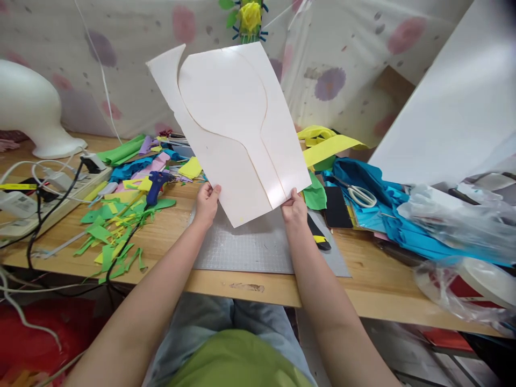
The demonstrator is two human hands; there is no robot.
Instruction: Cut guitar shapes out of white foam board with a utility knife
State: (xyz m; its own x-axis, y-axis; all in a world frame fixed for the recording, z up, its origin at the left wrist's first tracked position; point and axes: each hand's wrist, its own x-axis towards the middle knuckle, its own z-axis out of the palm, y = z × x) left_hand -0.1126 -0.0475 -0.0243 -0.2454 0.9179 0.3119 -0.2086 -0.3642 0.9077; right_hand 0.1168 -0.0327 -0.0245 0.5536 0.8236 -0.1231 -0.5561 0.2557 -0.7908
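Note:
A white board (226, 107) is held up and tilted above the grey cutting mat (250, 252). Curved lines on it outline a rounded shape with a narrower neck, and along the upper left the line is an open gap. My left hand (207, 203) pinches the board's lower left edge. At its lower right edge, my right hand (294, 207) grips it between thumb and fingers. A black and yellow tool (320, 236) lies on the mat just right of my right wrist, partly hidden.
Green and yellow scraps (108, 231), a blue glue gun (156, 187) and a power strip (52, 204) are at left, near a white foam head (32, 107). Scissors (360, 196), blue material (419, 231) and a plastic-wrapped roll (479, 282) lie right.

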